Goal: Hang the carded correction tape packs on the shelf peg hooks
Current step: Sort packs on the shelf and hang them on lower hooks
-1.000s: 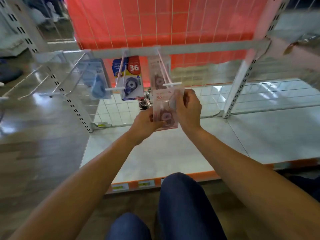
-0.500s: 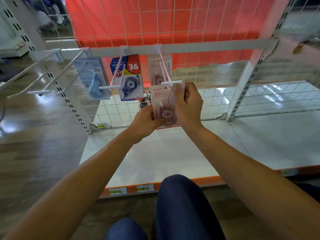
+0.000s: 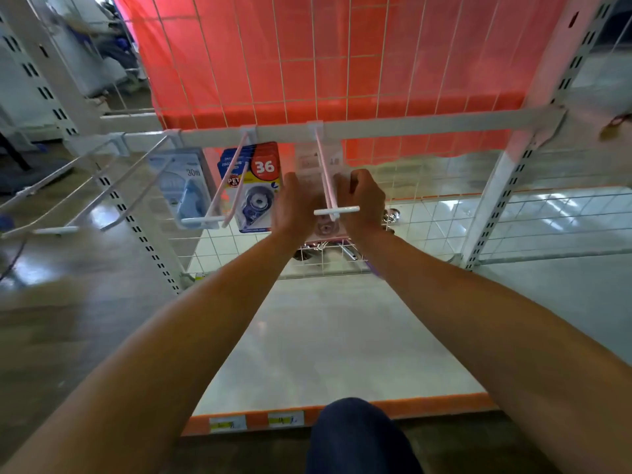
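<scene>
With left hand (image 3: 297,203) and right hand (image 3: 363,199) each curled on a side edge of pack (image 3: 325,229), at hook (image 3: 325,176) just right of blue pack (image 3: 254,186): hold it level, slide toward far bar (image 3: 410,126), release once seated.

Both hands have moved up and forward: the left hand (image 3: 294,206) and right hand (image 3: 363,199) now flank the peg hook (image 3: 324,165). The pink correction tape pack (image 3: 325,230) they grip, earlier short of the hook's crossbar, now lies past it, the crossbar behind the fingers (image 3: 344,182).
</scene>
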`<state>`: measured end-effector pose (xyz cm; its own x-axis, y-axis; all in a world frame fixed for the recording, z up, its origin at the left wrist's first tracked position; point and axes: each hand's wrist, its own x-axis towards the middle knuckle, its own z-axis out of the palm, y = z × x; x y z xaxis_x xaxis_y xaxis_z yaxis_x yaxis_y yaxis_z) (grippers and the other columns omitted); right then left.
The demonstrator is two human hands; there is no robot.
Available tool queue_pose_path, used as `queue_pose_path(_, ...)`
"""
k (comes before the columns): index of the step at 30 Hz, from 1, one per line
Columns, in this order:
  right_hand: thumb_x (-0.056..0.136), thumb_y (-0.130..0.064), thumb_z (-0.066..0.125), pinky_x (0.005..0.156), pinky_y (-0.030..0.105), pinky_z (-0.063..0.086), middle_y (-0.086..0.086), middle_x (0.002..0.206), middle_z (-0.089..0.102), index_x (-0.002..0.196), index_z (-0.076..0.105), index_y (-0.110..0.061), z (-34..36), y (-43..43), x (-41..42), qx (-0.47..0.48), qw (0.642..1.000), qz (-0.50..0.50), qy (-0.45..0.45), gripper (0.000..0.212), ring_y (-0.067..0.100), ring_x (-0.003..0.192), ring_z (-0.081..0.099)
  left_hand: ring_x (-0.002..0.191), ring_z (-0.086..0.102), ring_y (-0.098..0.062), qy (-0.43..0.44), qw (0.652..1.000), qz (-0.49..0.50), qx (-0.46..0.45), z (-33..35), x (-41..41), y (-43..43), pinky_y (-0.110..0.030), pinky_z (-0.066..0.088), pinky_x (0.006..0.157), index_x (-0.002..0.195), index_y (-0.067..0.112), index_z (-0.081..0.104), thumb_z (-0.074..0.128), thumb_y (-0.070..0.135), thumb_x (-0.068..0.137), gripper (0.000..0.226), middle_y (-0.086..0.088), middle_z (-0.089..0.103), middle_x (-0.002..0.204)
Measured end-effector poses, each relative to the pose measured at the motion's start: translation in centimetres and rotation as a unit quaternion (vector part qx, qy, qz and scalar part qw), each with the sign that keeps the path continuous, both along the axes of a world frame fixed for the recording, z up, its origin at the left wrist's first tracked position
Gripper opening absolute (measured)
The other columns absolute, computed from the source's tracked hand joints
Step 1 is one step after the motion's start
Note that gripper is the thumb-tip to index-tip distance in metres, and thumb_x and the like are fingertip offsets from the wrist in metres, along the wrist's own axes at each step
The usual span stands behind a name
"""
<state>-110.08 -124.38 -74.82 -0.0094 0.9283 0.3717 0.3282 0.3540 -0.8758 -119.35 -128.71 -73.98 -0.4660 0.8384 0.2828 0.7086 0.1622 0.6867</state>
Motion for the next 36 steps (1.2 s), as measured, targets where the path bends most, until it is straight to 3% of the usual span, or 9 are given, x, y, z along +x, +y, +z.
queue_pose_path(2,0.096,-0.027,0.051,0.064,0.029,0.035,0.012,0.091,0.064,0.098,0.059,-0.002,0.4,1.4,-0.7,-0.009,0.999,-0.016,-0.027,0.026,0.021,0.076,0.050,0.097,0.059,-0.028,0.003,0.999,0.031,-0.022,1.2,-0.1,1.3,-0.031,0.041,0.072,0.120,0.001,0.044,0.051,0.014,0.094,0.029,-0.009,0.054,0.100)
queue_pose_path(5,0.097,-0.030,0.048,0.068,0.030,0.033,0.016,0.101,0.066,0.103,0.060,-0.003,0.8,3.3,-1.6,-0.034,0.997,-0.027,-0.057,0.031,0.030,0.091,0.058,0.109,0.058,-0.035,-0.016,0.997,0.071,-0.029,2.4,-0.1,2.5,-0.033,0.042,0.080,0.122,-0.003,0.047,0.044,0.010,0.096,0.029,-0.021,0.060,0.117)
queue_pose_path(11,0.098,-0.035,0.047,0.068,0.028,0.029,0.014,0.106,0.063,0.108,0.057,-0.004,1.1,4.9,-2.3,-0.063,0.994,-0.027,-0.090,0.034,0.026,0.090,0.054,0.102,0.060,-0.029,-0.042,0.994,0.102,-0.013,2.2,-0.9,3.5,-0.027,0.037,0.071,0.117,0.002,0.057,0.048,0.016,0.097,0.025,-0.016,0.064,0.114)
queue_pose_path(15,0.096,-0.041,0.050,0.076,0.032,0.037,0.016,0.113,0.060,0.113,0.052,-0.005,0.4,4.9,-2.1,-0.067,0.992,-0.036,-0.100,0.041,0.032,0.104,0.056,0.092,0.059,-0.024,-0.018,0.996,0.079,-0.022,1.8,-0.8,2.6,-0.023,0.038,0.066,0.113,0.000,0.058,0.052,0.013,0.096,0.023,-0.015,0.065,0.112)
queue_pose_path(19,0.097,-0.031,0.049,0.075,0.029,0.036,0.018,0.113,0.059,0.111,0.053,-0.001,-0.8,1.9,-0.8,-0.082,0.983,-0.019,-0.161,0.033,0.031,0.104,0.056,0.094,0.060,-0.021,-0.007,0.997,0.064,-0.029,0.9,0.4,0.6,-0.023,0.041,0.072,0.117,0.004,0.055,0.052,0.014,0.097,0.023,-0.012,0.065,0.115)
queue_pose_path(22,0.097,-0.022,0.048,0.087,0.037,0.046,0.016,0.115,0.061,0.112,0.060,-0.003,-1.7,-1.4,0.5,-0.083,0.957,0.009,-0.276,0.027,0.032,0.110,0.056,0.103,0.063,-0.027,-0.023,0.994,0.054,-0.088,0.2,1.7,-1.6,-0.033,0.050,0.080,0.118,0.010,0.054,0.051,0.015,0.097,0.021,-0.011,0.065,0.117)
queue_pose_path(25,0.098,-0.022,0.045,0.093,0.035,0.048,0.010,0.119,0.062,0.117,0.060,-0.011,-1.4,-4.8,1.6,-0.106,0.927,0.026,-0.359,0.026,0.028,0.112,0.057,0.107,0.062,-0.028,-0.015,0.983,0.037,-0.179,0.8,2.6,-4.6,-0.036,0.051,0.085,0.122,0.013,0.054,0.057,0.013,0.094,0.028,-0.010,0.064,0.120)
queue_pose_path(30,0.099,-0.037,0.046,0.097,0.033,0.043,0.006,0.131,0.058,0.127,0.058,-0.014,3.1,-11.7,3.2,-0.201,0.895,0.048,-0.394,0.039,0.023,0.120,0.052,0.126,0.050,-0.025,-0.006,0.952,-0.028,-0.305,4.4,2.9,-10.3,-0.033,0.039,0.105,0.139,0.011,0.045,0.056,0.029,0.096,0.048,-0.010,0.054,0.137)
queue_pose_path(36,0.098,-0.035,0.048,0.103,0.031,0.042,0.002,0.133,0.057,0.129,0.057,-0.017,11.6,-19.1,4.4,-0.228,0.888,0.091,-0.389,0.037,0.019,0.121,0.053,0.123,0.054,-0.023,-0.027,0.927,-0.051,-0.370,13.0,3.9,-16.6,-0.031,0.041,0.104,0.142,0.016,0.044,0.052,0.028,0.098,0.046,-0.006,0.054,0.139)
